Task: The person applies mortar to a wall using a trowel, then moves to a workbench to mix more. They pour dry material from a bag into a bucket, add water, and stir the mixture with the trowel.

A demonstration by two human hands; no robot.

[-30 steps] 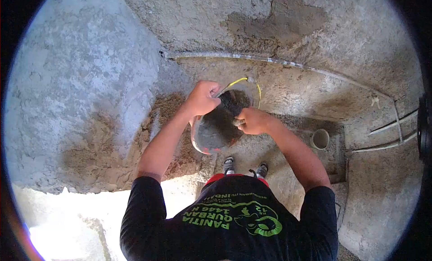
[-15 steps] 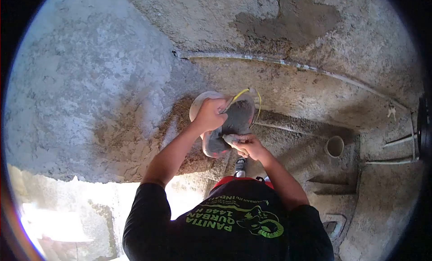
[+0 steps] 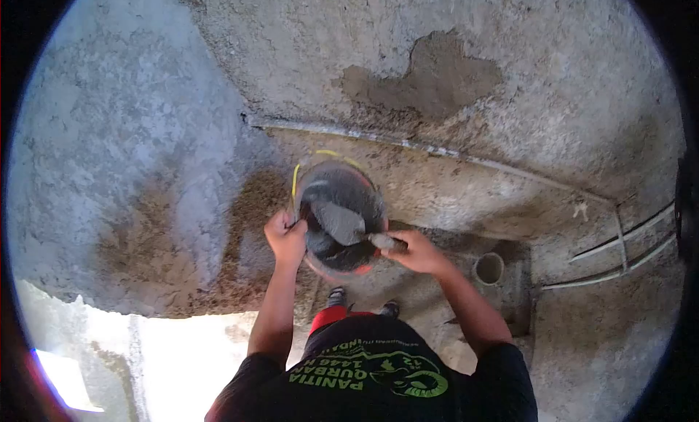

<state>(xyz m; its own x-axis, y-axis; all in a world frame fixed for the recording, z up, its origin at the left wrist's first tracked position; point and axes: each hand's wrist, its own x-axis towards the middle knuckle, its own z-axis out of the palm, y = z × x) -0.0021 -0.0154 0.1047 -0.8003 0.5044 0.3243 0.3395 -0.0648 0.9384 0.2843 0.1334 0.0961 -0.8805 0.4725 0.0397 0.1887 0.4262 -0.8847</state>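
My left hand (image 3: 286, 238) is closed at the left rim of a bucket (image 3: 328, 273), which has a yellow handle (image 3: 294, 180) along its far left side. Wet grey mortar (image 3: 338, 182) lies inside it. In my right hand (image 3: 416, 252) is the grip of a trowel (image 3: 339, 224), with fingers wrapped round it. The trowel's mortar-smeared blade reaches over the bucket's opening and points left.
A wet mortar patch (image 3: 429, 76) darkens the rough wall ahead. Below it runs a pale pipe (image 3: 408, 143). On the right are a small round container (image 3: 488, 268) and more pipes (image 3: 608, 275). My feet (image 3: 336, 297) stand just below the bucket.
The bucket has come from a tilted position to one with its opening facing me. My left hand has moved lower, and the trowel blade now shows over the mortar. The view has shifted.
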